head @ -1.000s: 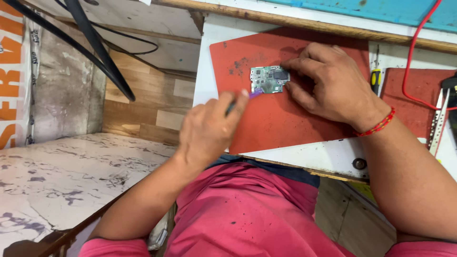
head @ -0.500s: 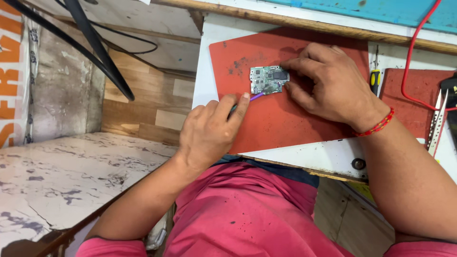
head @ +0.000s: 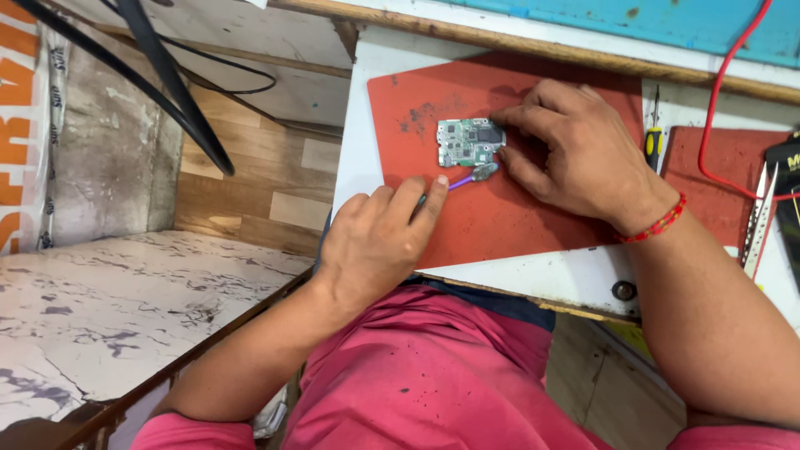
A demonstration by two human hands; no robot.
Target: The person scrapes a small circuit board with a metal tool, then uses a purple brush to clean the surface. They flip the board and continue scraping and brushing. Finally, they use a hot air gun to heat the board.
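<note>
A small green circuit board [head: 467,141] lies on a red work mat [head: 517,217] on the white bench. My right hand [head: 575,154] rests on the mat and pins the board's right edge with its fingertips. My left hand [head: 379,242] grips a thin brush with a purple handle [head: 463,180]; its bristled head sits on the mat just below the board's lower right corner. A red thread band circles my right wrist.
A screwdriver with a yellow and black handle [head: 652,142] lies right of the mat, beside a second red mat [head: 725,179]. A red wire [head: 725,83] loops over it. Tweezers [head: 760,212] sit at the far right. Black cables [head: 167,92] hang at the upper left.
My left hand has drawn the brush slightly down and left, so its head now sits just below the board's corner. My right hand stays on the board.
</note>
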